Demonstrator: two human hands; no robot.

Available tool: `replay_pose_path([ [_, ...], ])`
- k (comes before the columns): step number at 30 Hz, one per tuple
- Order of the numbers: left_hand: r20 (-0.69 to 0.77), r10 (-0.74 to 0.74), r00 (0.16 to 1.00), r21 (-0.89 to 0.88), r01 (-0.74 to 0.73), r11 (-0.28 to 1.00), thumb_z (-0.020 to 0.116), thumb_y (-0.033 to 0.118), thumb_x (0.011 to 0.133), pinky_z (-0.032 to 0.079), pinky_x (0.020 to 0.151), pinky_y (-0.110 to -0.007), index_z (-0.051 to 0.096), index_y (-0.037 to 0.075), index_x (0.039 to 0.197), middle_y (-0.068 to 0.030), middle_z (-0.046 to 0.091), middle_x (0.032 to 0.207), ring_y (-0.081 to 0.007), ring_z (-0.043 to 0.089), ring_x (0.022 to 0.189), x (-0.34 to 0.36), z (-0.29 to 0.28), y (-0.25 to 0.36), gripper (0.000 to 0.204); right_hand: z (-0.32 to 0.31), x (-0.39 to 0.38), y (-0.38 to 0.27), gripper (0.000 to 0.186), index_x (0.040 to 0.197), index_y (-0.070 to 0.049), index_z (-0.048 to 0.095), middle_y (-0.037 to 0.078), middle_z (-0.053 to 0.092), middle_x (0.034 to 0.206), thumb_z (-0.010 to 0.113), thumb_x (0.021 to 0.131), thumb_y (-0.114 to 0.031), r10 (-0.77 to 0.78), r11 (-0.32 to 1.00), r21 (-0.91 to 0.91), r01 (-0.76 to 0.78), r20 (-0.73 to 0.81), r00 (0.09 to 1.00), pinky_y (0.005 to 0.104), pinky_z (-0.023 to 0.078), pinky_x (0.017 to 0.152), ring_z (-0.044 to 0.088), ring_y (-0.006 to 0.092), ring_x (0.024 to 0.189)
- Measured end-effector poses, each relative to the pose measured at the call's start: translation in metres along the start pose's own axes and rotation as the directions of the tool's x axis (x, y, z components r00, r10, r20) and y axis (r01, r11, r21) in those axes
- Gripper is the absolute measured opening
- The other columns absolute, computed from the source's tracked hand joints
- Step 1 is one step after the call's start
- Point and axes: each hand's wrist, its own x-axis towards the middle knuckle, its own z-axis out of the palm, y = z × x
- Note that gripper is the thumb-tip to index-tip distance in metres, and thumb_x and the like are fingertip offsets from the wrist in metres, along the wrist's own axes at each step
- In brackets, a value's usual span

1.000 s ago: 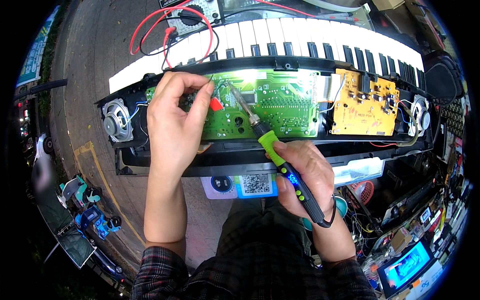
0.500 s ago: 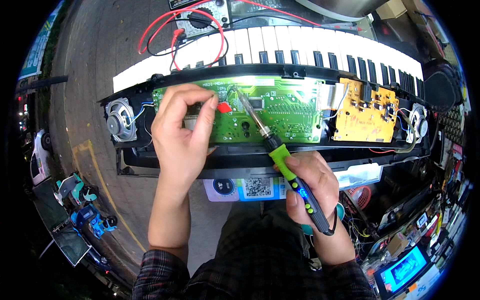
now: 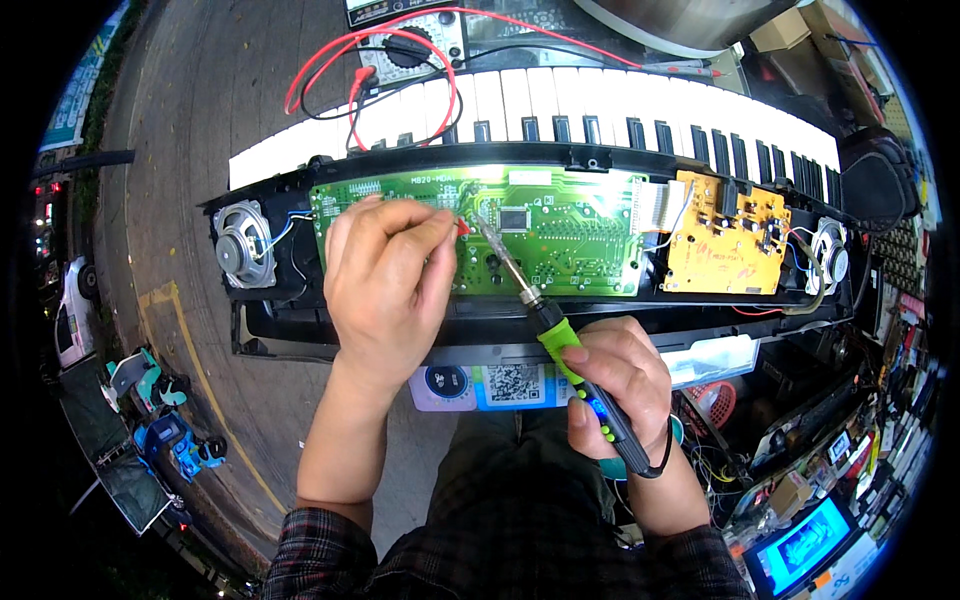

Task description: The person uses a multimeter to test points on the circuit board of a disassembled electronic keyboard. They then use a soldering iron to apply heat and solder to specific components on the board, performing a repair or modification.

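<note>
My right hand (image 3: 630, 375) is wrapped round a green and black soldering iron (image 3: 555, 335) with a small lit display on its handle. The metal tip slants up and left over a green circuit board (image 3: 590, 255), just left of a square black chip (image 3: 514, 219). Whether the tip touches the board I cannot tell. My left hand (image 3: 385, 280) hovers over the board's left part, its thumb and forefinger pinched on a small flat red piece (image 3: 463, 228). Most of that piece is hidden by the fingertips. The board sits in the opened black casing (image 3: 480, 325) of an electronic keyboard.
White and black piano keys (image 3: 540, 95) run behind the board. A yellow-orange board (image 3: 730, 235) and two speakers, left (image 3: 240, 243) and right (image 3: 828, 258), flank it. Red and black leads lie across the keys from a multimeter (image 3: 408, 45). A lit screen (image 3: 803, 540) stands lower right.
My left hand has shifted right and slightly down with the red piece, its fingers more closed. The iron has moved slightly down, its tip nearer the chip. The keyboard sits slightly lower in view.
</note>
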Motion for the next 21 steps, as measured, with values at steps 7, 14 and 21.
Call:
replay_pose_path([
  [7,-0.014,0.013,1.000,-0.001,-0.013,1.000,0.086,-0.007,0.082,0.057,0.096,-0.043,0.076,0.003,0.100,-0.0104,0.074,0.100,-0.0284,0.069,0.093,-0.0015,0.0020,-0.0017,0.023,0.0016,-0.0017,0.0016,0.037,0.121,0.001,0.074,0.017,0.074,0.105,0.077,0.084,-0.008,-0.005,1.000,-0.010,0.005,-0.002,1.000,0.0427,0.060,0.079,0.072,0.0334,0.088],
  [14,-0.012,-0.002,1.000,-0.010,0.001,1.000,0.086,-0.007,0.082,0.057,0.092,-0.042,0.075,0.002,0.101,-0.0111,0.074,0.101,-0.0293,0.069,0.094,-0.0016,0.0017,0.0001,0.023,0.0027,-0.0005,0.0037,0.038,0.121,0.001,0.073,0.016,0.074,0.106,0.077,0.084,-0.007,-0.021,1.000,-0.015,0.021,0.002,1.000,0.0418,0.060,0.078,0.072,0.0326,0.088],
  [21,-0.008,0.007,1.000,-0.009,-0.007,1.000,0.085,-0.007,0.082,0.057,0.094,-0.042,0.076,0.002,0.101,-0.0111,0.074,0.101,-0.0292,0.070,0.094,-0.0016,0.0018,-0.0008,0.023,0.0031,0.0011,0.0040,0.040,0.122,0.001,0.073,0.016,0.074,0.106,0.077,0.083,-0.005,-0.019,1.000,-0.017,0.019,0.000,1.000,0.0414,0.060,0.078,0.072,0.0322,0.087],
])
